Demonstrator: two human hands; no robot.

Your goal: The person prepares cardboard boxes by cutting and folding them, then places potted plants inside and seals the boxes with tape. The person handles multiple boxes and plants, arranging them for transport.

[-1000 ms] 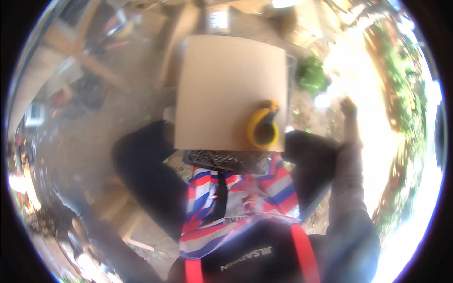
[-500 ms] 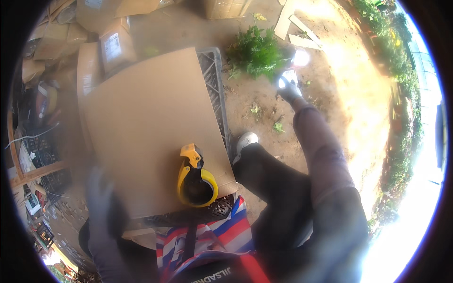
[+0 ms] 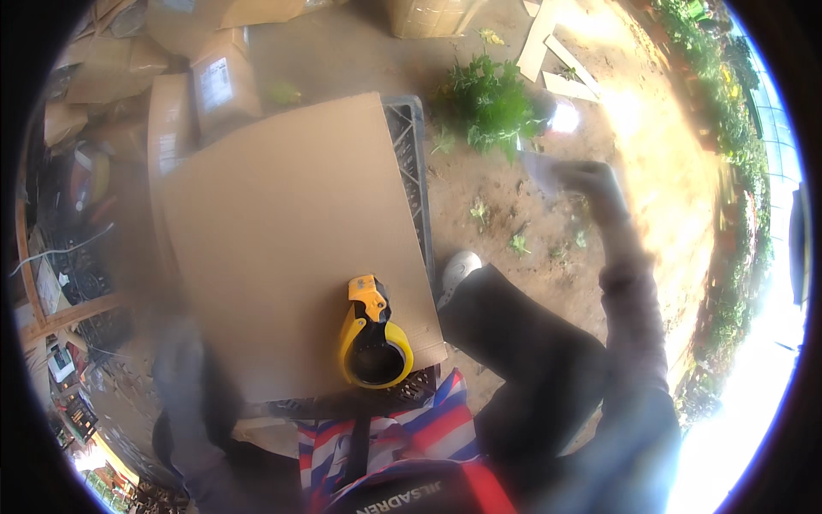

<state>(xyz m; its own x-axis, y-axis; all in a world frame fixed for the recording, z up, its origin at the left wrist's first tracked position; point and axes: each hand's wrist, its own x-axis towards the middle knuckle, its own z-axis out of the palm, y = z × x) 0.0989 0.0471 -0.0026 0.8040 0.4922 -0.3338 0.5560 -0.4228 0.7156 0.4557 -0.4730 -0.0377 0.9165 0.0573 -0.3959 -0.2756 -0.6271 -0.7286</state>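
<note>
My right hand, in a grey glove, reaches out over the dirt floor on the right, just past a bunch of green leafy plants. Its fingers look closed around a pale, flat, blurred thing whose kind I cannot make out. My left hand is a grey smear by the lower left edge of a large flat cardboard sheet; its fingers cannot be read. On the sheet's near right part lies a yellow and black tape dispenser, touched by neither hand. A black plastic crate shows beneath the sheet.
Cardboard boxes stand at the far left, another box at the back. Cardboard strips lie on the ground beyond the plants. Loose leaves dot the dirt near my white shoe. Clutter and a wooden frame line the left.
My right hand has drawn back from beside the plants, rightward and slightly nearer, with the pale thing. The view has shifted a little; the tape dispenser stays on the cardboard.
</note>
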